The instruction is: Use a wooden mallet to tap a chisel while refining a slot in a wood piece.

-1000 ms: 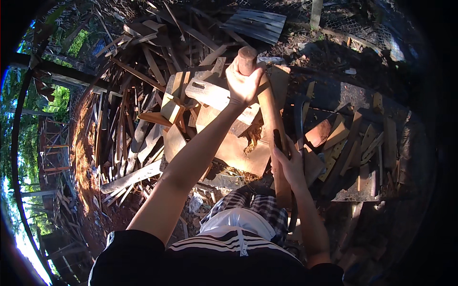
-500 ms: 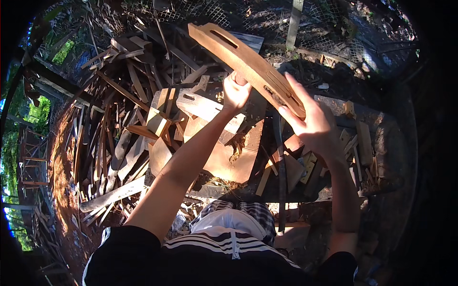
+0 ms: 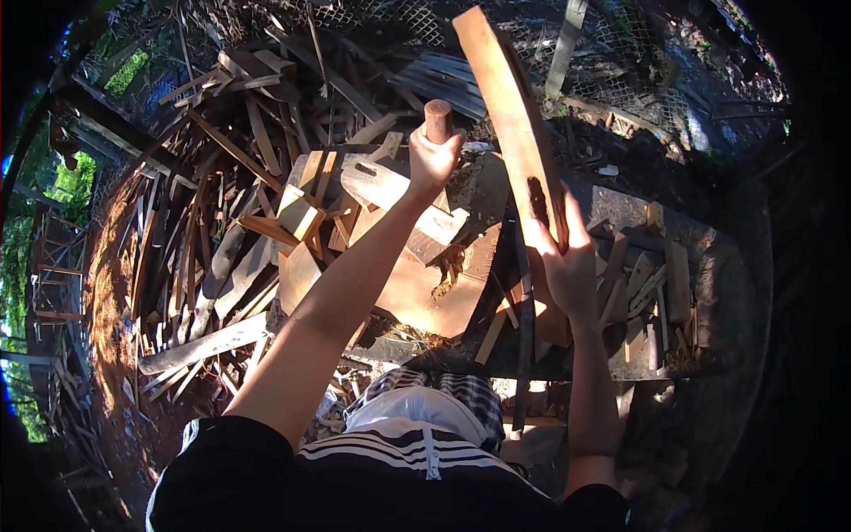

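Observation:
My right hand grips the near end of a long, slightly curved wooden piece. It is raised above the work surface, its far end pointing away from me. A dark slot opens in its face close to my fingers. My left hand is closed around a round wooden handle, whose blunt end sticks up out of the fist; whatever lies at its other end is hidden. A gap separates this fist from the curved piece. Below, a pale slotted wooden piece lies across a broad wooden board.
Offcuts and sticks form a big heap on the left. Small wooden blocks sit beside the board. More scraps lie on the right of the bench, near a dark strap. A post and wire mesh stand beyond.
The curved piece has swung from a diagonal to a steeper angle and turned over, its far end moving right. My left fist has come apart from it, showing the handle's end.

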The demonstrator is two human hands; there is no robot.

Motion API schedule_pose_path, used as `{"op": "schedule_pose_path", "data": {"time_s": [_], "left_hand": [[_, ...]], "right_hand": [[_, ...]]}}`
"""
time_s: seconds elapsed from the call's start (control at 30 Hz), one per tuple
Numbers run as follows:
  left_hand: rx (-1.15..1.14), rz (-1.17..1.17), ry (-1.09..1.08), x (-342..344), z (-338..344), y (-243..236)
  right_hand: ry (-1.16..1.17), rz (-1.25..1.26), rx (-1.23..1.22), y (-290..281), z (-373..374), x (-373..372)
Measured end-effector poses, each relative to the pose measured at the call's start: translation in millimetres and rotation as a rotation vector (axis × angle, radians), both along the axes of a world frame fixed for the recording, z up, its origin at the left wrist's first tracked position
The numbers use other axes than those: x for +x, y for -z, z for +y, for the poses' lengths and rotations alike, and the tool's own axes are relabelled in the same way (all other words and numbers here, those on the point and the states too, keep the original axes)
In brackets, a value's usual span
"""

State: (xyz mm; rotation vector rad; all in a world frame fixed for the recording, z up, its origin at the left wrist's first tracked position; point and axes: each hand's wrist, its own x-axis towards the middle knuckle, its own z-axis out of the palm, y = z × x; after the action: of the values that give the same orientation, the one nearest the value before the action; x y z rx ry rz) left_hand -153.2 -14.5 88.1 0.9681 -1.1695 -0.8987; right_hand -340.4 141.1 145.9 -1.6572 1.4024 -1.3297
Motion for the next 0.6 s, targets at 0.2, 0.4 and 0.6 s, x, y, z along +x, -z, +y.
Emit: {"op": "schedule_pose_path", "data": {"time_s": [0.2, 0.4, 0.6], "left_hand": [[0.117, 0.132, -0.081, 21.7, -29.5, 4.8], [0.305, 0.476, -0.255, 55.6, -42.8, 4.0], [0.536, 1.042, -0.482, 175.3, -33.4, 57.4]], "right_hand": [[-0.071, -0.145, 0.330, 112.1, 17.8, 16.6], [0.024, -0.072, 0.552, 182.9, 39.7, 29.8], [-0.057, -0.074, 0.603, 158.1, 27.7, 27.6]]}}
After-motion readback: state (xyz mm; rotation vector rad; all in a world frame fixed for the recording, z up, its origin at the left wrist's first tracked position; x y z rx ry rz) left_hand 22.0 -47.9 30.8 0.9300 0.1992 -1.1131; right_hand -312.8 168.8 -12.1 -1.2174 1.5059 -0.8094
